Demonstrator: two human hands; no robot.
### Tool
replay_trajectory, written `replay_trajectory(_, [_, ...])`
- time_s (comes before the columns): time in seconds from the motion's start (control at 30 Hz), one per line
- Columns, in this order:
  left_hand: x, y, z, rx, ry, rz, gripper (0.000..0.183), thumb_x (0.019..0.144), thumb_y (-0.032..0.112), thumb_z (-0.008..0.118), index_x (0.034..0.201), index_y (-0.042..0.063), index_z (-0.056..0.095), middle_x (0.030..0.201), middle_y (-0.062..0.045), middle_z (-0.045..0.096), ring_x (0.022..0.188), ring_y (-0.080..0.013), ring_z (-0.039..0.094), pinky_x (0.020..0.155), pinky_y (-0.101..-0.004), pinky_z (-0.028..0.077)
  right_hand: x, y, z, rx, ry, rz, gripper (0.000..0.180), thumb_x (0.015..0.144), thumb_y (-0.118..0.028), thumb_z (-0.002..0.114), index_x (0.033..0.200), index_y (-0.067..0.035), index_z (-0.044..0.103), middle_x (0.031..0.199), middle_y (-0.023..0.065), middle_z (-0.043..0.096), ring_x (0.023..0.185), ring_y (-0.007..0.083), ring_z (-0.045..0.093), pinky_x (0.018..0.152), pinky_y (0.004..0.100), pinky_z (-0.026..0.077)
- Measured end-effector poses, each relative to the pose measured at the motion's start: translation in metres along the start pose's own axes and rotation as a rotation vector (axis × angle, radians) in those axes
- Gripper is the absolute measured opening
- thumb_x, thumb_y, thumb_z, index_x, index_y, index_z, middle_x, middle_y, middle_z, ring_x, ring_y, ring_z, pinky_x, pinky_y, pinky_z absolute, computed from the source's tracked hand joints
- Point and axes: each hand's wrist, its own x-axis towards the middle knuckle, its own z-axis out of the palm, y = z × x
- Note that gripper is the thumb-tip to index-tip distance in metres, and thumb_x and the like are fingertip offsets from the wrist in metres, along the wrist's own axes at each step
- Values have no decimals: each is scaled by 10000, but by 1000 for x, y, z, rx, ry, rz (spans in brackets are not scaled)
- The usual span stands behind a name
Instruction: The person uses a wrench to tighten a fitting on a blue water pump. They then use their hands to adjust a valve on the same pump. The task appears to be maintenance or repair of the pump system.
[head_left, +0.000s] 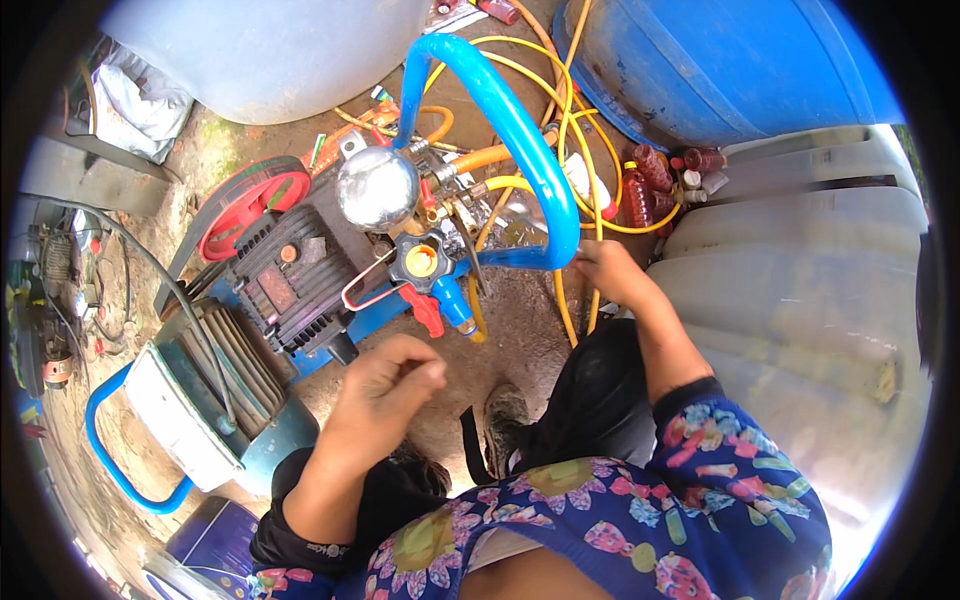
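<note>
My left hand (379, 401) hovers in front of a piston pump with its fingers curled in and nothing visible in them. Beyond it are the pump's red valve lever (424, 311), a black star-shaped knob (421, 261) and a blue fitting (454, 301). My right hand (611, 271) is beside the lower bend of a blue tubular handle (525, 142). Its fingertips are partly hidden there, so whether it grips something is unclear. A round chrome chamber (379, 187) tops the pump, whose ribbed dark body (289, 281) sits on a blue frame.
An electric motor (225, 397) stands at the left, near a red belt pulley (255, 210). Yellow hoses (577, 180) loop across the ground behind the handle. Bottles of red liquid (637, 195) lie by a blue barrel (720, 67). A grey plastic container (795, 277) borders my right side.
</note>
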Motion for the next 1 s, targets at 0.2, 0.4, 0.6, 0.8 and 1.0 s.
replay_trajectory(0.2, [15, -6, 30, -7, -113, -1, 251, 804, 181, 605, 979, 12, 544, 871, -44, 566, 776, -105, 517, 690, -244, 426, -95, -62, -13, 808, 462, -59, 177, 875, -142, 470, 856, 16, 546, 768, 71, 580, 602, 114, 520, 559, 220, 424])
replay_trajectory(0.4, [19, -4, 45, 223, -208, 551, 298, 826, 204, 542, 1067, 29, 554, 1138, -102, 530, 1019, -218, 480, 860, -327, 363, -128, -131, 41, 414, 169, -585, 126, 780, -55, 563, 895, -4, 558, 821, 166, 569, 745, 321, 570, 623, 379, 474])
replay_trajectory(0.6, [-2, -3, 28, -308, 89, 192, 456, 933, 335, 357, 545, 96, 362, 468, -57, 385, 398, -189, 423, 442, -332, 405, -74, -117, -36, 376, -196, -476, 216, 804, -217, 606, 863, -9, 613, 805, 140, 614, 749, 240, 602, 688, 338, 479])
replay_trajectory(0.8, [-4, 11, -15, -654, 368, 83, 470, 914, 353, 422, 523, 101, 358, 401, -9, 313, 318, -101, 269, 347, -239, 233, 94, -109, -75, 5, -111, -651, 336, 754, -158, 639, 1027, 22, 562, 946, 151, 600, 891, 224, 577, 789, 335, 449])
replay_trajectory(1.0, [-22, 5, -10, -564, 318, 32, 462, 923, 344, 396, 533, 99, 371, 416, -15, 326, 313, -109, 289, 364, -237, 270, 180, -128, -33, -209, -823, -508, 478, 744, -271, 671, 1115, -1, 535, 1016, 137, 590, 939, 229, 564, 788, 340, 462])
